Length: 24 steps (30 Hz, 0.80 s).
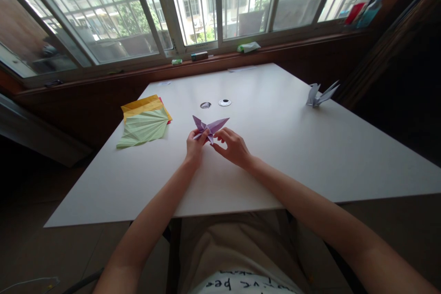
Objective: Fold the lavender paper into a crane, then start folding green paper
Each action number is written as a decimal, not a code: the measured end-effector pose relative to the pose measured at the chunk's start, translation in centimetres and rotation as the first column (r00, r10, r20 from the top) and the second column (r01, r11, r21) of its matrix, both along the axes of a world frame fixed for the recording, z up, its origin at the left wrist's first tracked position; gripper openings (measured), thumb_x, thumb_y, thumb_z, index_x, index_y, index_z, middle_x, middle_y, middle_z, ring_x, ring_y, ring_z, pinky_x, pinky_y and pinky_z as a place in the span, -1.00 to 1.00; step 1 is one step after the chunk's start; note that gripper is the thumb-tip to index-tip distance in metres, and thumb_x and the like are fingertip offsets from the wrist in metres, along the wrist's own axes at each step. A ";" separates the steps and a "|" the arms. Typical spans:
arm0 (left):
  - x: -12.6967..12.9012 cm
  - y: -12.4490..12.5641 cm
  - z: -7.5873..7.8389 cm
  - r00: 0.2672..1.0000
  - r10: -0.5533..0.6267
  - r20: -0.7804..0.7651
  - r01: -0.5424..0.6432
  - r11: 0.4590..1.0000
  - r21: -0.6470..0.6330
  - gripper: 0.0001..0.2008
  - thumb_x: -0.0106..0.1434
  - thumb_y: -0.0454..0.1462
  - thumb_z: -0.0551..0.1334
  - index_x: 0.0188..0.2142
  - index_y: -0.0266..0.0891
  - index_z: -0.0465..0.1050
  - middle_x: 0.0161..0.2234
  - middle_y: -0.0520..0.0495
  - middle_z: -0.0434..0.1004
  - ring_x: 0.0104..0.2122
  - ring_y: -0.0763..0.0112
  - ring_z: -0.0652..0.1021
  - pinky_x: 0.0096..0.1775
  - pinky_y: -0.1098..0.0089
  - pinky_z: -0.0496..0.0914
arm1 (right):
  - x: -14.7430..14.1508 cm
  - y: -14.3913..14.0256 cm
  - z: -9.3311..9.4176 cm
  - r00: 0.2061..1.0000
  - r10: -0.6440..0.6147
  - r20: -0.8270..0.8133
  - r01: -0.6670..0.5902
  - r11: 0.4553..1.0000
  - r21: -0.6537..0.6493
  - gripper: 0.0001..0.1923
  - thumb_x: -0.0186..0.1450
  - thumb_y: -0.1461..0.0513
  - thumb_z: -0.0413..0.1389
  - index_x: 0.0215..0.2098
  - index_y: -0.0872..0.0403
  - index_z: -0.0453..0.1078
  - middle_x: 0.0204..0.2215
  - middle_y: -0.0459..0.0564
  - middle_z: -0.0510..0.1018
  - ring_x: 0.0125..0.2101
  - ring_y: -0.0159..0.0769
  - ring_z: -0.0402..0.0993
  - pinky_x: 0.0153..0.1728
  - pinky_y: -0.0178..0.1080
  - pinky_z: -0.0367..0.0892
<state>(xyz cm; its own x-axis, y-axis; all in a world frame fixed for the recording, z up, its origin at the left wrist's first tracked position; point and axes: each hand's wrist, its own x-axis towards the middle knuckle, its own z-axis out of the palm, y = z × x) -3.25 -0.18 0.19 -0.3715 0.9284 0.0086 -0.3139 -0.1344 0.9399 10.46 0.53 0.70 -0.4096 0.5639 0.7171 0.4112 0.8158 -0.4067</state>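
Purple paper model [210,127], half-folded with pointed flaps, sits just above the white worktop [275,147] near its middle, pinched from both sides. Left hand [195,146] closed on its lower left edge, thumb and fingertips clamped on the paper; right hand [232,146] closed on the lower right point, fingers curled in a pinch. Both forearms reach in from the near edge. To do this fold cleanly, my read: keep the left pinch fixed as the anchor, let the right one draw the flap along the existing crease, line the edges up before pressing, then flatten against the worktop rather than in the air. Thin tips tear easily, so light pressure. Elsewhere: a pale folded crane [320,94] near the far right corner, well apart; a stack of creased sheets [144,121], green fan-pleated on top with yellow and red beneath, to the left; two small round objects [215,103] just beyond the model, can't tell what they are. Hard to make out: the crease pattern under the fingers, and which flap the right hand actually grips. Windowsill clutter too small to identify.
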 end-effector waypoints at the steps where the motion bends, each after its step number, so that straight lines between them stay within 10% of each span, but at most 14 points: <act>1: 0.0 0.0 0.0 1.000 -0.005 0.000 0.005 1.000 0.004 -0.62 -0.10 -0.22 0.37 -0.32 -0.32 0.31 -0.43 -0.02 0.44 -0.42 0.48 0.47 -0.24 0.36 0.36 | 0.0 0.0 0.0 1.000 -0.010 -0.010 0.010 1.000 -0.003 -0.94 0.20 0.22 0.03 -0.35 0.04 0.27 -0.44 -0.08 0.40 -0.47 -0.40 0.33 -0.46 -0.32 0.25; 24: -0.2 0.0 -0.4 0.995 0.084 -0.055 -0.080 0.995 0.066 -0.59 -0.11 -0.18 0.37 -0.29 -0.29 0.30 -0.38 -0.01 0.43 -0.35 0.46 0.48 -0.16 0.34 0.35 | -0.3 0.2 -0.6 0.986 0.111 -0.126 -0.121 0.990 -0.076 -0.76 0.15 0.24 0.11 -0.18 -0.01 0.35 -0.34 -0.07 0.54 -0.33 -0.35 0.45 -0.29 -0.25 0.37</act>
<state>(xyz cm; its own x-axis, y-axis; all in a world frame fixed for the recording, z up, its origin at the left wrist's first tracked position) -3.44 -0.17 -0.19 -0.4433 0.8918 0.0901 -0.2451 -0.2172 0.9449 10.19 0.71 0.05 -0.3883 0.5778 0.7179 0.2593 0.8160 -0.5166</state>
